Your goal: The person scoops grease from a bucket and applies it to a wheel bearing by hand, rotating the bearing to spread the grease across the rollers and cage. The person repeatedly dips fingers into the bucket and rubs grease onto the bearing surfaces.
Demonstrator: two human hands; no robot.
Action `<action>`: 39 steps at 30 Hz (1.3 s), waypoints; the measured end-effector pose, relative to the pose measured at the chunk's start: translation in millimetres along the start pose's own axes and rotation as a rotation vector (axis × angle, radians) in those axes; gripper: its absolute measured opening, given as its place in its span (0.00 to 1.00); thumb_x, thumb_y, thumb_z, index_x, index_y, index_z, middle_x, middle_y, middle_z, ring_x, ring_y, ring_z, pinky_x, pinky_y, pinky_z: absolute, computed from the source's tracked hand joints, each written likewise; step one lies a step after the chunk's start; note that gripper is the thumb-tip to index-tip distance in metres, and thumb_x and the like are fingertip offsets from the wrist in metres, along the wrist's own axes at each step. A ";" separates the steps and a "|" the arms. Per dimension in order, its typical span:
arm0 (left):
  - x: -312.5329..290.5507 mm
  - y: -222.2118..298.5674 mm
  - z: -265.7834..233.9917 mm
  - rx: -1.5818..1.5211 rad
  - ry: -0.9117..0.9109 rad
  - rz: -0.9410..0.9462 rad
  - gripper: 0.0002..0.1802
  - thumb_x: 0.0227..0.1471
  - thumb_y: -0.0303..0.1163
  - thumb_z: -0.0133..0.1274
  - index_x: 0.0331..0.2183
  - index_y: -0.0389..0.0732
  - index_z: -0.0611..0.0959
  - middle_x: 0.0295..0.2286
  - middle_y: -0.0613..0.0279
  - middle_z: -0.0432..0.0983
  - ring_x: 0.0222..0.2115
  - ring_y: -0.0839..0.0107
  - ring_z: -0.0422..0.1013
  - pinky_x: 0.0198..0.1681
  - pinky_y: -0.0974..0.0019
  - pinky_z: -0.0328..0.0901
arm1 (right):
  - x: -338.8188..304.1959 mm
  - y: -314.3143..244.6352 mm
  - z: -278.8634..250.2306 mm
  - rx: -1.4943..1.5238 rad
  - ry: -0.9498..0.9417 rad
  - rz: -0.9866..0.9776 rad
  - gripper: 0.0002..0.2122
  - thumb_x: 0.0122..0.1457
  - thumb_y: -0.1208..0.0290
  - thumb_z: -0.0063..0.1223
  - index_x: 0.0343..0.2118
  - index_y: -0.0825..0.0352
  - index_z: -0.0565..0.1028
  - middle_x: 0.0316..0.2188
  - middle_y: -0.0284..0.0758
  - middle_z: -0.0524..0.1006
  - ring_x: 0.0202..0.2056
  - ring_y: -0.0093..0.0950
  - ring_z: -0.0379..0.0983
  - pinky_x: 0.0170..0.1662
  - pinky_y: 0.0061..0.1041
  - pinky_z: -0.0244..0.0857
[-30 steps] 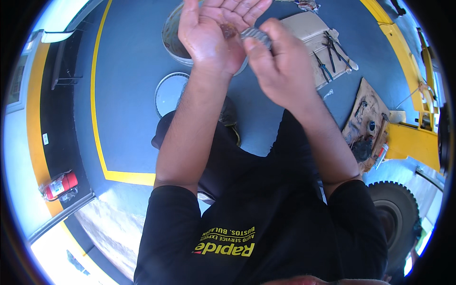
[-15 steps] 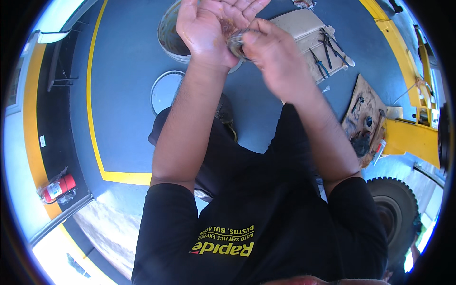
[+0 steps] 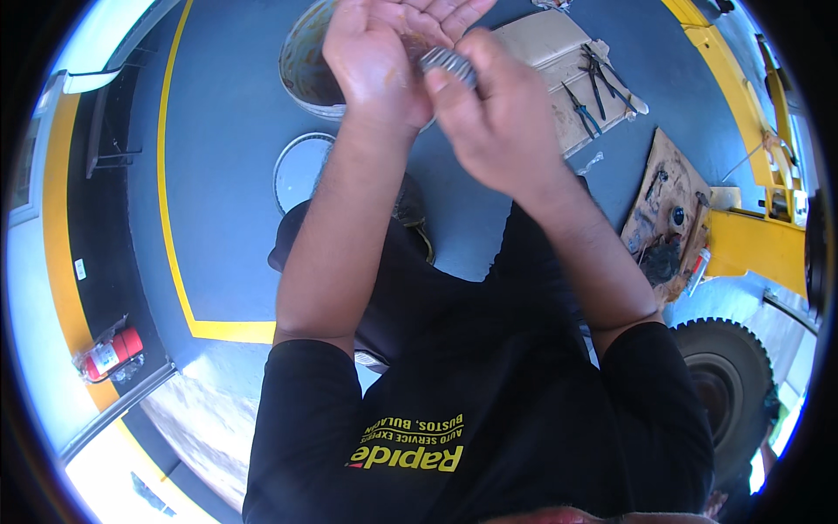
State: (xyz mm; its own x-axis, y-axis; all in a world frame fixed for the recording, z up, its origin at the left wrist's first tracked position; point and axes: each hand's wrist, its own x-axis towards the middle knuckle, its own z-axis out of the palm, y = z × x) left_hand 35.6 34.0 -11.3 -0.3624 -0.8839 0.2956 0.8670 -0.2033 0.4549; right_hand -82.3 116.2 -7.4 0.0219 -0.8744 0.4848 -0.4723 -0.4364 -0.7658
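My left hand [image 3: 375,57] is held palm up with its fingers stretched out, their tips cut off by the upper edge. Brownish grease [image 3: 417,44] is smeared across that palm. Between the thumb and fingers of my right hand [image 3: 502,113] is a metal roller bearing [image 3: 450,65], its ribbed row of rollers showing. The bearing is tilted close against the heel of the left palm; whether it touches cannot be made out. Behind my left wrist stands a grimy bucket [image 3: 301,74], partly hidden by the hand.
A round pale lid [image 3: 297,170] lies on the floor near my shoe. Pliers [image 3: 583,112] and other hand tools rest on flattened cardboard [image 3: 541,52] at right. Beyond are a stained board [image 3: 650,205] with dark parts, a yellow lift arm [image 3: 755,249] and a tyre [image 3: 724,384].
My right hand has turned the bearing so its ribbed rollers now face up, with the hand shifted slightly. The left hand stays nearly in place, palm up.
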 end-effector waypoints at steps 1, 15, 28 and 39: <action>2.2 -0.1 -4.1 0.015 -0.059 -0.011 0.38 0.71 0.54 0.31 0.52 0.24 0.77 0.59 0.30 0.68 0.64 0.39 0.62 0.70 0.43 0.55 | -1.0 0.3 1.9 0.058 -0.007 0.011 0.18 0.62 0.63 0.54 0.49 0.70 0.77 0.33 0.47 0.82 0.33 0.45 0.81 0.38 0.38 0.74; 2.4 -4.1 -10.9 0.008 -0.185 -0.008 0.40 0.72 0.54 0.28 0.56 0.22 0.73 0.60 0.29 0.67 0.65 0.39 0.61 0.70 0.43 0.53 | 3.4 12.9 -11.4 0.426 -0.174 0.114 0.14 0.61 0.65 0.55 0.44 0.70 0.78 0.37 0.43 0.82 0.34 0.34 0.80 0.37 0.32 0.72; 1.6 -7.6 -9.0 -0.041 -0.169 -0.015 0.42 0.71 0.55 0.29 0.54 0.22 0.74 0.59 0.29 0.68 0.64 0.39 0.63 0.70 0.43 0.55 | -8.0 12.5 0.0 0.270 0.022 0.021 0.12 0.62 0.65 0.56 0.39 0.71 0.77 0.27 0.40 0.79 0.25 0.27 0.74 0.30 0.28 0.67; -0.8 -9.9 -6.1 0.062 -0.035 -0.033 0.41 0.71 0.56 0.29 0.55 0.24 0.75 0.59 0.30 0.68 0.65 0.39 0.61 0.70 0.43 0.55 | -5.4 11.2 0.7 0.247 -0.026 0.045 0.13 0.67 0.66 0.50 0.43 0.74 0.77 0.28 0.35 0.80 0.34 0.24 0.77 0.38 0.30 0.69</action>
State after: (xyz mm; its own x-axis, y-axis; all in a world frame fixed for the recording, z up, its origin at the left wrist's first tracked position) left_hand 29.3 34.1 -21.2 -0.4034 -0.8617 0.3079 0.8319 -0.2052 0.5157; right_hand -87.2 115.9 -18.9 0.0297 -0.8977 0.4397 -0.2435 -0.4331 -0.8678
